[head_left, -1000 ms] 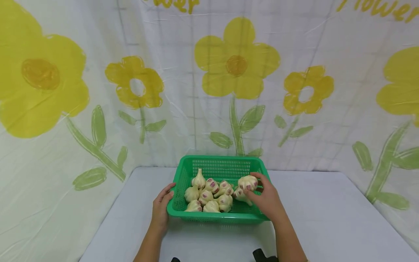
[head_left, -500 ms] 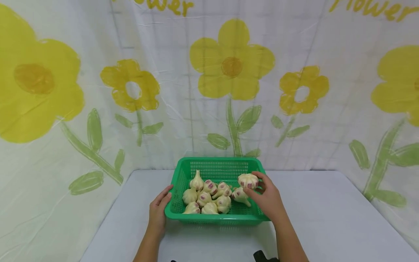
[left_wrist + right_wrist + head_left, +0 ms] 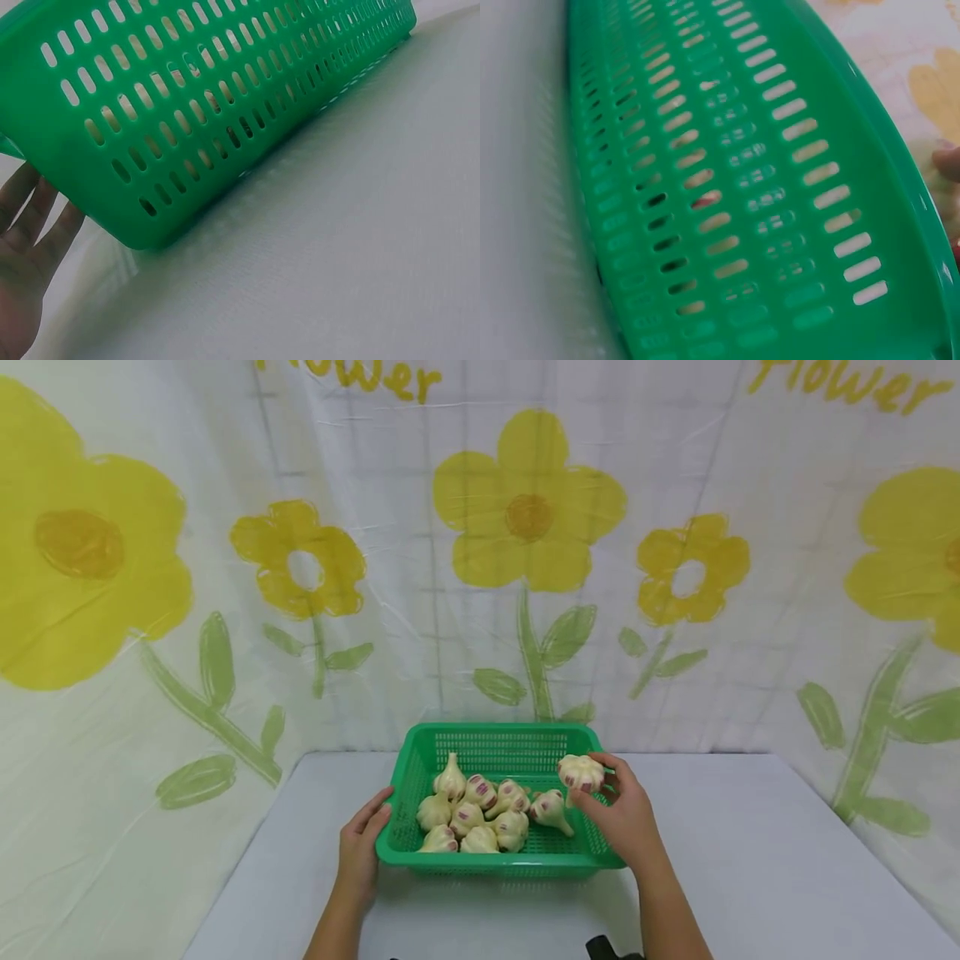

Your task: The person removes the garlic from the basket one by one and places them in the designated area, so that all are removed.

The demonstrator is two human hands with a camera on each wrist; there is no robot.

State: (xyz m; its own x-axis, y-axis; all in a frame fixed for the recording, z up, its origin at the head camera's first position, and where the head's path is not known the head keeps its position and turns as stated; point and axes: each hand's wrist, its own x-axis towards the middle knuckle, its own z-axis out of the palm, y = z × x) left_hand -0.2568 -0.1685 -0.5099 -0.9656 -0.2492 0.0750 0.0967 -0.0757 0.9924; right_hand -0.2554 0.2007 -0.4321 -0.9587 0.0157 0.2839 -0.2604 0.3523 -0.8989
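Note:
My right hand (image 3: pixel 626 814) pinches a garlic bulb (image 3: pixel 579 773) between thumb and fingers, above the right side of a green plastic basket (image 3: pixel 517 860). The bulb is pale with purple-pink patches. More bulbs lie inside, mostly to the left and centre; the closest to my right hand is one garlic bulb (image 3: pixel 549 807) with its stem pointing right. My left hand (image 3: pixel 362 852) rests against the basket's left end with fingers fairly straight. In the left wrist view, the fingers (image 3: pixel 30 217) touch the slotted wall's corner. The right wrist view shows mainly the basket's slotted side (image 3: pixel 727 187).
The basket stands on a white-covered table (image 3: pixel 750 860) towards its back edge. Behind it hangs a white curtain (image 3: pixel 405 635) printed with yellow flowers. A black object (image 3: pixel 603 948) pokes in at the bottom edge near my right forearm.
My right hand has shifted slightly right with the garlic bulb, away from the stemmed bulb below. The left hand stays at the basket's left end. The head view has tilted a little.

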